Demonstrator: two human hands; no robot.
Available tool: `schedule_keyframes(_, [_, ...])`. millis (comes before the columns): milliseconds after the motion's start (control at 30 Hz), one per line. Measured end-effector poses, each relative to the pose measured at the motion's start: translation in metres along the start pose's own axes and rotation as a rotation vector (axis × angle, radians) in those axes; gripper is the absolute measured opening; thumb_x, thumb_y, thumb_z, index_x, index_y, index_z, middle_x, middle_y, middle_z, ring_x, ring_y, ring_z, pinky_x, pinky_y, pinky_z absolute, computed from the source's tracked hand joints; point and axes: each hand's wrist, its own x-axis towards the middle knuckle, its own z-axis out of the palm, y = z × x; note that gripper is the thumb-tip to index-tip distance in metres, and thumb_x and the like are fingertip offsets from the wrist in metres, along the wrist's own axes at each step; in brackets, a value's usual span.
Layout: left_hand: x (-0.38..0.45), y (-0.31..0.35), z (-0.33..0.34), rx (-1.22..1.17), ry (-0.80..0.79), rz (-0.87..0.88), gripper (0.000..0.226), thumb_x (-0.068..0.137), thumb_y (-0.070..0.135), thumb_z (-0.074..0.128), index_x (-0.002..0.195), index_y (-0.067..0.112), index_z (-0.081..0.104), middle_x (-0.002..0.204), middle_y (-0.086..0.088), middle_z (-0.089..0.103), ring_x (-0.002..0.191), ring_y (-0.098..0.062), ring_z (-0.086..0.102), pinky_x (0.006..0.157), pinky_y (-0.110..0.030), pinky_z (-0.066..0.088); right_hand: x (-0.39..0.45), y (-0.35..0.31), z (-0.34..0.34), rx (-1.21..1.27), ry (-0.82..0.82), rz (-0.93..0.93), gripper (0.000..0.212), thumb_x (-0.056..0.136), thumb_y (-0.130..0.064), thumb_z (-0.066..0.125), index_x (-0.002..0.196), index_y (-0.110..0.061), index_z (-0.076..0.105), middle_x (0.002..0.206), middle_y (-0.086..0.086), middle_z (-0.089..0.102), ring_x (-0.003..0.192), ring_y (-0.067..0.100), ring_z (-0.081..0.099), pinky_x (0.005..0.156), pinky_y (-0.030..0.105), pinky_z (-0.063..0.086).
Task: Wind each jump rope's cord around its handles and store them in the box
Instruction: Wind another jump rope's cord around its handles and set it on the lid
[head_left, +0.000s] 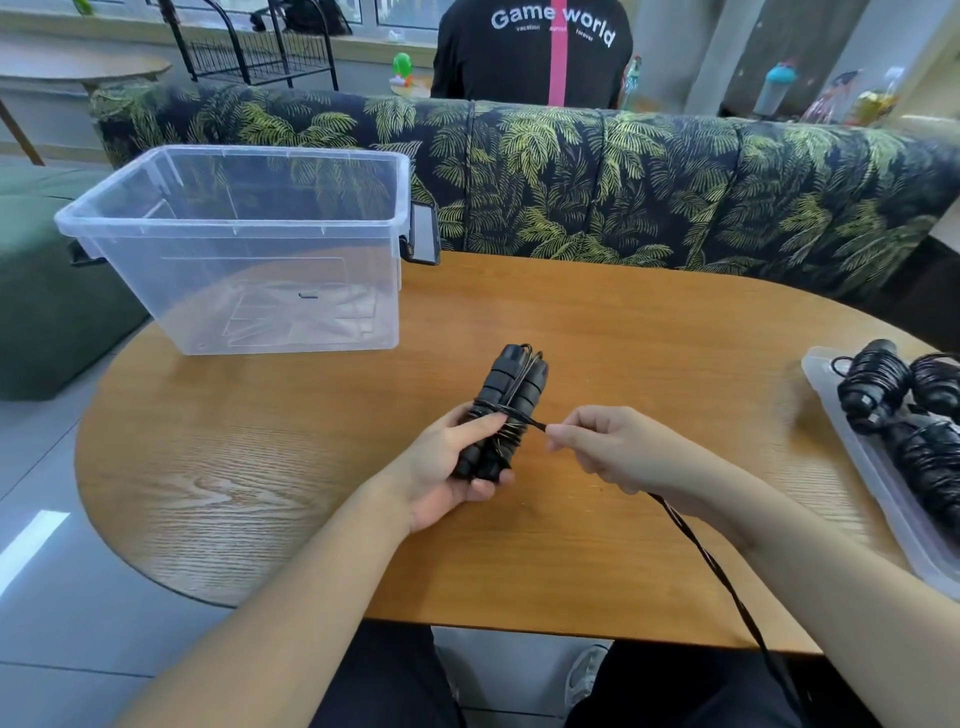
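shirt (530, 52) reads "game world"

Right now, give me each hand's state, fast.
Left hand: grips the paired black handles.
Right hand: pinches the cord, pulling it taut from the handles.

Oval wooden table (649, 332). Clear plastic box (249, 249) at its far left edge; clear lid (878, 499) bearing wound jump ropes (904, 410) at its right edge.
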Motion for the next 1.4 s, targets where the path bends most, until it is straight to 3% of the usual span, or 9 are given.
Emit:
schedule_keyframes(200, [-0.002,-0.004,-0.008,-0.040,-0.126,0.052,0.045,0.088,0.031,0.072,0.128,0.018,0.055,0.089,-0.008,0.055,0.058,-0.021,0.050,0.035,-0.016,0.029,-0.006,0.008,-0.004,0.104,-0.041,0.025,0.027,0.099,-0.045,0.057,0.100,-0.023,0.072,0.065,-0.008,0.045,0.054,0.011,0.029,0.050,0.025,0.021])
schedule_keyframes(267, [-0.002,-0.005,-0.007,-0.058,-0.129,0.072,0.061,0.079,0.048,0.081,0.126,0.018,0.057,0.090,-0.007,0.058,0.055,-0.018,0.050,0.033,-0.015,0.028,-0.008,0.010,-0.005,0.074,-0.030,0.050,0.037,0.093,-0.053,0.061,0.087,-0.018,0.069,0.060,-0.007,0.042,0.052,0.012,0.029,0.049,0.024,0.022])
schedule_keyframes(367, [0.000,-0.003,-0.004,-0.037,-0.084,0.062,0.067,0.081,0.068,0.065,0.123,0.016,0.062,0.087,-0.006,0.059,0.049,-0.016,0.050,0.031,-0.015,0.021,-0.009,0.012,-0.005,0.014,-0.006,0.060,0.045,0.090,-0.060,0.061,0.072,-0.019,0.061,0.053,-0.006,0.039,0.048,0.012,0.029,0.046,0.023,0.024])
schedule_keyframes(533, [-0.003,-0.001,-0.010,-0.128,-0.060,0.044,0.050,0.093,0.056,0.054,0.109,0.012,0.073,0.094,-0.006,0.069,0.042,-0.013,0.049,0.032,-0.017,0.014,-0.015,0.020,-0.013,0.163,-0.167,0.039,0.033,0.097,-0.047,0.057,0.097,-0.015,0.067,0.063,-0.006,0.036,0.054,0.012,0.024,0.050,0.024,0.019])
schedule_keyframes(700, [-0.008,0.000,-0.022,-0.268,-0.154,0.058,0.050,0.095,0.053,0.049,0.110,0.013,0.075,0.094,-0.006,0.071,0.038,-0.012,0.050,0.028,-0.013,0.017,-0.012,0.032,-0.034,0.229,-0.155,0.104,0.034,0.083,-0.055,0.069,0.082,-0.021,0.067,0.066,-0.002,0.026,0.060,0.016,0.015,0.048,0.027,0.012])
schedule_keyframes(800, [-0.010,-0.002,-0.021,-0.183,-0.256,0.067,0.054,0.099,0.054,0.046,0.120,0.012,0.071,0.101,-0.011,0.070,0.046,-0.017,0.055,0.030,-0.015,0.023,-0.004,0.032,-0.043,0.154,-0.090,0.144,0.038,0.077,-0.059,0.072,0.080,-0.021,0.070,0.063,-0.002,0.028,0.060,0.017,0.016,0.055,0.033,0.010])
schedule_keyframes(967, [-0.008,-0.001,-0.020,-0.087,-0.408,0.019,0.057,0.089,0.057,0.066,0.121,0.009,0.068,0.096,-0.012,0.065,0.056,-0.021,0.058,0.035,-0.017,0.030,0.014,0.025,-0.046,0.059,-0.013,0.172,0.037,0.079,-0.055,0.075,0.082,-0.018,0.073,0.056,-0.005,0.033,0.050,0.014,0.022,0.048,0.028,0.014])
schedule_keyframes(1200, [-0.010,0.015,-0.013,0.149,-0.478,-0.072,0.055,0.086,0.065,0.066,0.115,0.018,0.073,0.087,-0.010,0.068,0.045,-0.013,0.055,0.031,-0.013,0.029,0.034,-0.007,-0.041,0.032,0.035,0.059,0.012,0.088,-0.018,0.064,0.087,-0.012,0.075,0.056,-0.002,0.042,0.051,0.013,0.027,0.048,0.027,0.018])
schedule_keyframes(1400, [-0.016,0.029,-0.003,0.540,-0.420,-0.062,0.042,0.092,0.053,0.063,0.111,0.016,0.063,0.090,-0.015,0.073,0.050,-0.019,0.064,0.032,-0.018,0.036,0.034,-0.038,-0.036,-0.112,-0.053,0.018,0.020,0.076,-0.037,0.084,0.082,-0.018,0.079,0.047,-0.012,0.042,0.051,0.013,0.030,0.049,0.027,0.021])
